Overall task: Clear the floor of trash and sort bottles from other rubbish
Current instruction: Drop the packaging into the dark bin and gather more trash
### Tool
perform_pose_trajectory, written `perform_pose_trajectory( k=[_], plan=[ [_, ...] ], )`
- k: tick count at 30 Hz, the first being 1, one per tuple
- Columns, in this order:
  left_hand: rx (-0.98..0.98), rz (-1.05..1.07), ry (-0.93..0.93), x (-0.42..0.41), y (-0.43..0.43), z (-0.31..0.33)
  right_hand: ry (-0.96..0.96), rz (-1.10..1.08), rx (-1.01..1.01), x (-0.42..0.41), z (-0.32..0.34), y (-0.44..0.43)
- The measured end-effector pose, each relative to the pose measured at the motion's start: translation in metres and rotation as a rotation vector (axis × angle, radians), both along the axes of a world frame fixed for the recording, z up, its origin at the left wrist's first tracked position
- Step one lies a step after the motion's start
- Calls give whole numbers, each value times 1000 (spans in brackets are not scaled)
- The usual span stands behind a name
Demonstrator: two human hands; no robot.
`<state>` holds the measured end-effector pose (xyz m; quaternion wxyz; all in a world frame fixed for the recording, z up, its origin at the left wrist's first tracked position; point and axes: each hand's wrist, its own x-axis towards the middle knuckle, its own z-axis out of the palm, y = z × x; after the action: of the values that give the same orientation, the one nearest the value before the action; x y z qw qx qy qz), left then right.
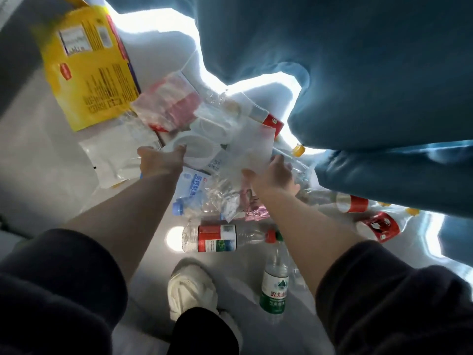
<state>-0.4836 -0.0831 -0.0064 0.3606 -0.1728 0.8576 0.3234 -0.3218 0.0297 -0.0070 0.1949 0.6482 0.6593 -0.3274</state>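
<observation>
in the head view, the green-labelled bottle [275, 283] beside the white shoe [192, 288] shows the characters 农夫山. the print on the yellow bag [87, 65] at upper left is too blurred to read. a clear ribbed bottle with a red-and-white label [217, 238] lies on its side on the pale floor [51, 155]. a crumpled blue-capped bottle [190, 193] lies just above it. more red-labelled bottles [352, 203] lie at the right, under the blue fabric [358, 73]. the left hand [160, 161] grips the rim of a white moulded plastic tray [202, 147] on top of the heap. the right hand [273, 172] pinches a thin translucent plastic sheet [253, 147] beside the tray.
</observation>
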Motion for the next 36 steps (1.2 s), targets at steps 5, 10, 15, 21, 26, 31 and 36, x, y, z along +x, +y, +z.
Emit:
perform_pose_trajectory(
  k=[5, 10, 15, 21, 26, 31, 36],
  plan=[
    [118, 71, -53, 3, -4, -5, -21, -80, -5, -5, -15, 7],
    [93, 107, -68, -4, -22, 22, 120, -65, 16, 6, 8, 13],
    [-2, 51, -20, 2, -50, 86, 177, -124, -21, 27, 69, 14],
    [-33, -25, 3, 48, -65, 184, 224, -178, -78, 72, 172, 6],
    [-68, -170, -9, 129, -71, 251, 260, -219, -152, 151, 244, 4],
    [-123, -198, -75, 231, -74, 300, 231, -191, -174, 261, 307, 13],
    [-26, -191, -152, 316, -52, 352, 133, -301, -144, 363, 368, 23]
  ],
)
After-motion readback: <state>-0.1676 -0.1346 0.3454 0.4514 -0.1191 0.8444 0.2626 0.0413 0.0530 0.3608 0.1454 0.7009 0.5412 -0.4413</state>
